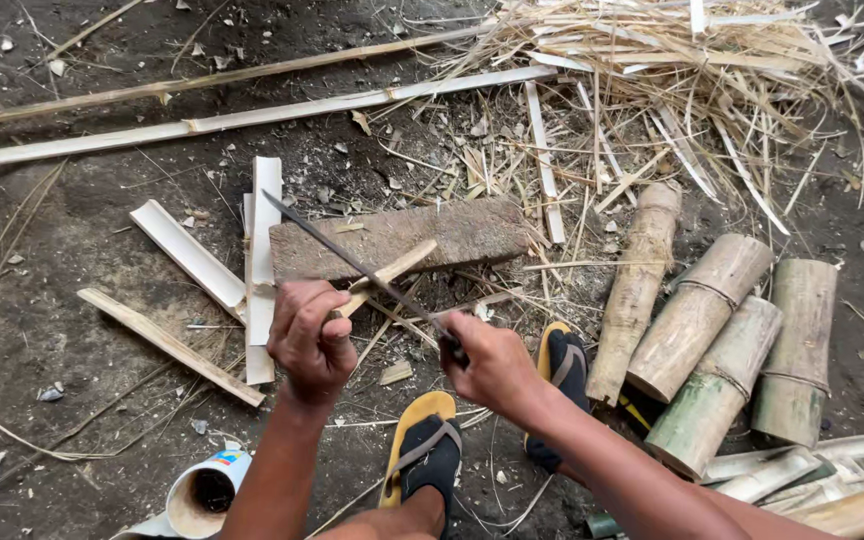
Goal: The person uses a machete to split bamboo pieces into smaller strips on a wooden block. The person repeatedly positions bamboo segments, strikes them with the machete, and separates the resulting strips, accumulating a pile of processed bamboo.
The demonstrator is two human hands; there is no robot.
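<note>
My left hand [309, 338] is closed around a short split bamboo stick [392, 272], whose far end rests on a rough wooden block [452, 232] lying on the dirt. In my right hand [490, 362] I grip the handle of a long thin blade [337, 248]. The blade slants up and left across the stick, its tip reaching past the block's left end. Both hands sit close together just in front of the block. My feet in yellow sandals [422, 448] stand below them.
Split bamboo slats [264, 250] lie left of the block. Several cut bamboo logs [717, 340] are stacked at the right. Long bamboo poles [252, 115] and a heap of dry shavings [692, 70] lie behind. A white cylinder container [204, 492] lies near my left arm.
</note>
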